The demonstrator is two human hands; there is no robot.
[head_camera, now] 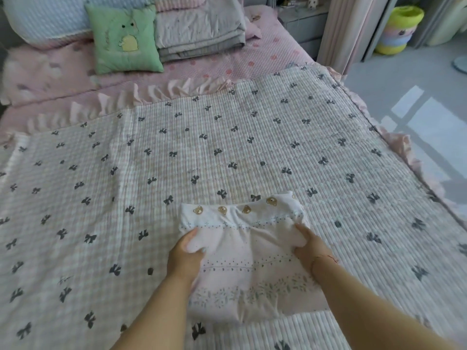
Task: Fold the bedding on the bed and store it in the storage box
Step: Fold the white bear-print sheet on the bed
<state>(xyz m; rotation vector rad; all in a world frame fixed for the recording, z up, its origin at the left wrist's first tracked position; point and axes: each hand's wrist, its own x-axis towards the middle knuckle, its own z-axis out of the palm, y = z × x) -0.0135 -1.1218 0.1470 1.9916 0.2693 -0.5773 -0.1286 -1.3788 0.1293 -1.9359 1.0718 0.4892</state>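
both my hands grip the folded pink cloth [249, 263] near the bed's front edge — left hand [188, 251] and right hand [307, 245] bunching its far corners. it lies on the ribbed bow-print quilt [227, 147]. thin, limp, light — i judge it will sag, so hold the folded edges. storage box not in view.

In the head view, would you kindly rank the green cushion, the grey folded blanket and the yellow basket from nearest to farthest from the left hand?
From the left hand:
1. Green cushion, far ahead, slightly left.
2. Grey folded blanket, beside it, right.
3. Yellow basket, top right, off the bed.
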